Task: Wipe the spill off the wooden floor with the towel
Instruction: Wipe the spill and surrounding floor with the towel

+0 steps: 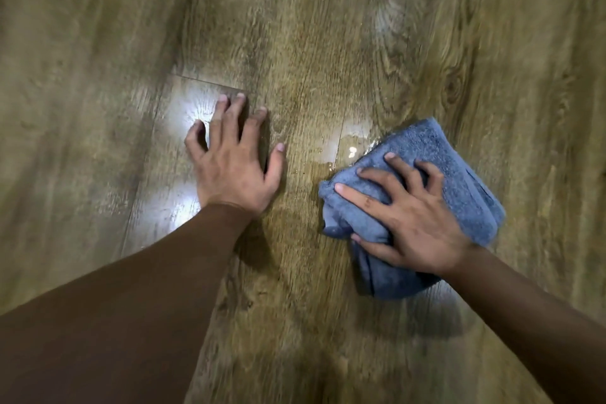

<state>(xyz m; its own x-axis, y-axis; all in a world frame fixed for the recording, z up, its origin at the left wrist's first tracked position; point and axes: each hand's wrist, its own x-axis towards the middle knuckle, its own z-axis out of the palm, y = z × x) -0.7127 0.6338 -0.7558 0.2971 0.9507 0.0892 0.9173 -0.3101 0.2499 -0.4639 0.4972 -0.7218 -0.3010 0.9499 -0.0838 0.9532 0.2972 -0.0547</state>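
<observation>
Glossy wooden floor (328, 26) fills the frame, one wet spill (347, 149) at centre. Left hand (234, 161) lies flat, fingers spread; right hand (406, 216) clutches one blue towel (459, 180), centre right.

Towel (436, 180) partly hidden under right hand (413, 220); floor (328, 26) motion-blurred.

A bunched blue towel (423, 207) is gripped by the right hand (410, 216) and pressed on the wooden floor (328, 26). A clear wet spill (347, 149) is seen just left of the towel. The left hand (232, 157) is laid flat, fingers spread, on the floor further left.
</observation>
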